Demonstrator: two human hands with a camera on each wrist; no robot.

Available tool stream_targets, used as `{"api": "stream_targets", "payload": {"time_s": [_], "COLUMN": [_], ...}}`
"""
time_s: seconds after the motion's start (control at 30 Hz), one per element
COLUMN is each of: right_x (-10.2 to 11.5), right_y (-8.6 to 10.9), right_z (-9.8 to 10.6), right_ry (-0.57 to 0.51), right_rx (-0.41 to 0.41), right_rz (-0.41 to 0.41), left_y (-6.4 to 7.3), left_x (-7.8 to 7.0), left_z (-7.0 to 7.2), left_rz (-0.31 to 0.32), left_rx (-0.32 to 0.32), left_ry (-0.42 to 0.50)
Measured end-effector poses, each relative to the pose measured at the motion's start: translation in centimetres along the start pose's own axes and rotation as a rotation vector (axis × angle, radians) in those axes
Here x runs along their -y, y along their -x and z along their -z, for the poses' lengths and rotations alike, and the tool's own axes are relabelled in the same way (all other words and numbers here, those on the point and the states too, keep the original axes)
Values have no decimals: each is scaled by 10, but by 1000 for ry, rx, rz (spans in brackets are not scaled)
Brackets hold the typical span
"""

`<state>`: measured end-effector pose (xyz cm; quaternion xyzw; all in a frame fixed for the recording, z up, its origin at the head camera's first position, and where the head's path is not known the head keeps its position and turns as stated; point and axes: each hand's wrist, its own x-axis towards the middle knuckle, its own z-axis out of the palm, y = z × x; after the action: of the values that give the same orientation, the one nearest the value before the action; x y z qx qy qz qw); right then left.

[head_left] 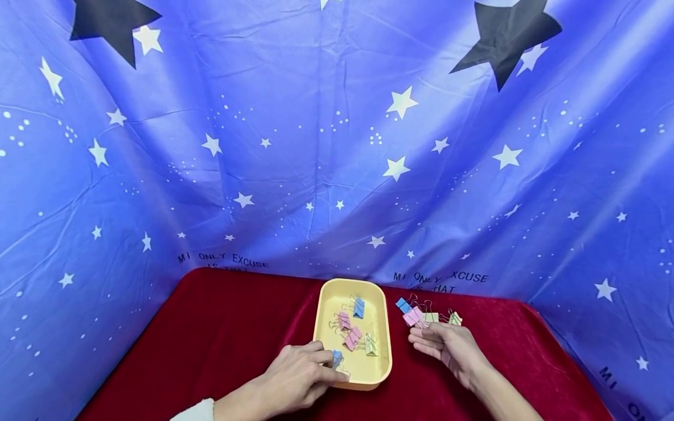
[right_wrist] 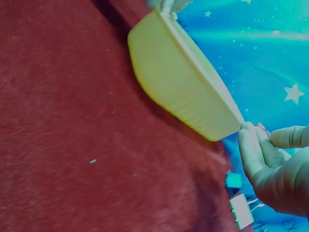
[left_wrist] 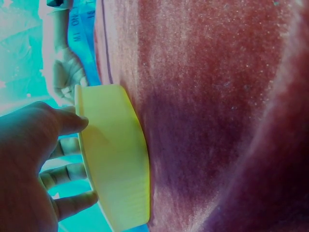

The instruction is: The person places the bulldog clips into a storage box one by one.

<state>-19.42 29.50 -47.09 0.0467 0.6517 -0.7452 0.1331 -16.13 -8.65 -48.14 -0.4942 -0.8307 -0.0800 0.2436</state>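
Note:
A yellow tray (head_left: 389, 351) holds several binder clips, among them a blue clip (head_left: 358, 307), a pink clip (head_left: 352, 338) and a pale yellow clip (head_left: 371, 345). My left hand (head_left: 302, 371) grips the tray's near left corner; in the left wrist view the thumb (left_wrist: 77, 123) laps over the rim and the other fingers are spread along it. Close by its fingertips, partly covered, lies another blue clip (head_left: 337, 358) in the tray. Right of the tray, my right hand (head_left: 453, 348) pinches a pink binder clip (head_left: 413, 317) between thumb and fingers, palm turned upward.
Beside the right hand are a blue clip (head_left: 403, 304), a pale yellow clip (head_left: 430, 317) and another pale yellow clip (head_left: 455, 318). Dark red cloth (head_left: 210, 327) covers the table. A blue star-print curtain (head_left: 316, 146) surrounds its back and sides.

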Motion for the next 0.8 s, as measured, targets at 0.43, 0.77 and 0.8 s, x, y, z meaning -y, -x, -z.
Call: {"api": "stream_targets", "payload": {"time_s": [0.43, 0.77, 0.8], "right_x": [34, 44, 44], "right_y": [-4, -13, -14], "right_z": [-36, -60, -62], "right_ry": [29, 39, 38], "right_rx": [117, 152, 153], "right_rz": [61, 70, 69], "left_y": [-1, 0, 1], "left_x": [0, 1, 1], "left_z": [-1, -1, -1], "left_rz": [-9, -7, -7], "left_rx": [-15, -9, -10], "left_ry": [-11, -9, -6]}}
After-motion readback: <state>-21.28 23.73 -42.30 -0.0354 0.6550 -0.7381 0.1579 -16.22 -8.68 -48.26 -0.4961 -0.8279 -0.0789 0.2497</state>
